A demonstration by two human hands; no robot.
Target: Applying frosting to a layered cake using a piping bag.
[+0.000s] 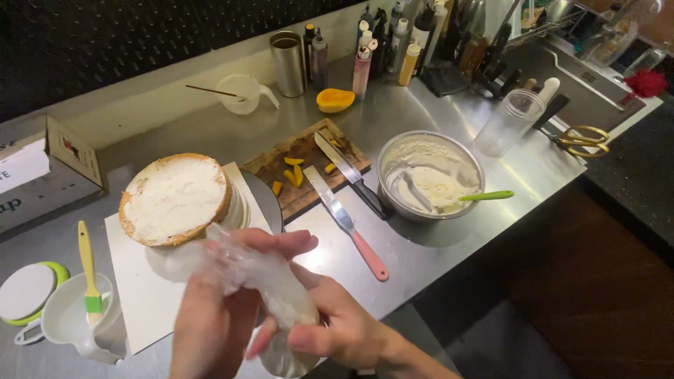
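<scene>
Both hands hold a clear plastic piping bag (270, 288) smeared with white cream, low in the head view. My left hand (217, 316) wraps the bag's upper part from the left. My right hand (340, 326) pinches its lower part from the right. Just beyond the hands a round cake layer (174, 198) spread with white cream sits on a turntable (265, 200) over a white sheet (144, 295). To the right stands a steel bowl (430, 175) of cream with a green-handled spatula (486, 196) in it.
A wooden board (309, 165) carries mango pieces and a knife (351, 174); a pink-handled palette knife (347, 223) lies beside it. A white cup with a green brush (88, 270) stands at left, a cardboard box (45, 172) behind. Bottles, a steel cup (288, 63), scissors (581, 140) and a plastic tub (509, 121) line the counter.
</scene>
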